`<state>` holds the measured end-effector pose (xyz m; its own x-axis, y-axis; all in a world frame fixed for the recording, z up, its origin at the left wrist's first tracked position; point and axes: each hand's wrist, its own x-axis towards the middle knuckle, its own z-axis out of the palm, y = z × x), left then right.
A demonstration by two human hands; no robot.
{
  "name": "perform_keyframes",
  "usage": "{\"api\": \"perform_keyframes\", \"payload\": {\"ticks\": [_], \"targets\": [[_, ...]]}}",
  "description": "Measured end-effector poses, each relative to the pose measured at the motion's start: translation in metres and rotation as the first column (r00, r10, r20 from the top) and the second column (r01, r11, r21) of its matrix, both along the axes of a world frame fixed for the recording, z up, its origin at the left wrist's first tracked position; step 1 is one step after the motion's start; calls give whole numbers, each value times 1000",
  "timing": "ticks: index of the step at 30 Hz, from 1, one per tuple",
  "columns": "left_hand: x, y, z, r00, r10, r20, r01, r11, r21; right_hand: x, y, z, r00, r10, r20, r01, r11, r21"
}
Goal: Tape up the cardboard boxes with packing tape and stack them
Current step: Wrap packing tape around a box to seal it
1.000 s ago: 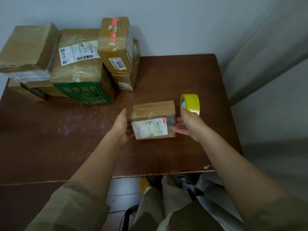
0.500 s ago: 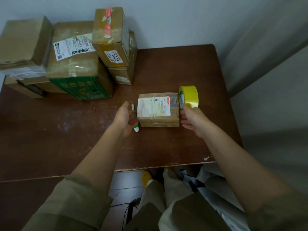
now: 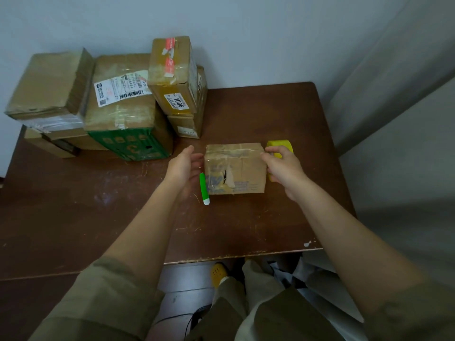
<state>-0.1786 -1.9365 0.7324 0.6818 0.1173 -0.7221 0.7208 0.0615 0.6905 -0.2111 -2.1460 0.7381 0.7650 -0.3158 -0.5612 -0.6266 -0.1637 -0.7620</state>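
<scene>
Sitting between both hands was the small cardboard box (image 3: pixel 235 168), flat on the brown table (image 3: pixel 246 230), with a torn hole and old clear tape on the face toward the person. The left hand (image 3: pixel 183 168) was relaxed, fingers straight, just off the box's left side and not gripping anything. A green-and-white cutter (image 3: pixel 203 188) lay right between that hand and the box. The right hand (image 3: pixel 283 169) had its fingertips on the box's upper right edge, fingers loose, not wrapped around it. The yellow tape roll (image 3: pixel 280 146) stood just behind the right hand. Way off beyond the left hand was the stack of boxes (image 3: pixel 118 104).
</scene>
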Motion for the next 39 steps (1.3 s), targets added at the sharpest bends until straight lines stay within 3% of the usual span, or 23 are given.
{"api": "perform_keyframes", "payload": {"ticks": [6, 13, 16, 21, 27, 30, 34, 37, 39], "targets": [[2, 1, -3, 1000, 11, 27, -10, 999, -44, 3, 1, -3, 995, 73, 63, -69, 995, -67], [0, 0, -14, 1000, -14, 3, 15, 999, -41, 2, 8, -12, 970, 232, 73, -202, 935, -290], [-2, -1, -21, 1000, -2, -10, 1, 998, -55, -1, 11, -18, 917, 397, 28, -354, 845, -402], [-11, -6, -29, 979, -198, 51, 194, 978, 78, -8, 16, -30, 833, 545, -89, -514, 706, -488], [-17, -12, -51, 951, -300, 79, 294, 953, 72, -14, 22, -45, 813, 582, -8, -434, 596, -676], [-19, -13, -54, 955, -291, 61, 285, 954, 90, -7, 20, -50, 778, 625, 64, -442, 617, -652], [-16, -8, -50, 874, -483, 41, 437, 821, 367, -4, 10, -44, 734, 666, 130, -480, 645, -594], [-14, -6, -51, 871, -486, 67, 427, 819, 383, -21, 14, -36, 772, 619, 145, -326, 582, -745], [-17, -6, -48, 878, -476, 58, 423, 825, 375, -29, 18, -37, 799, 587, 128, -314, 590, -744]]}}
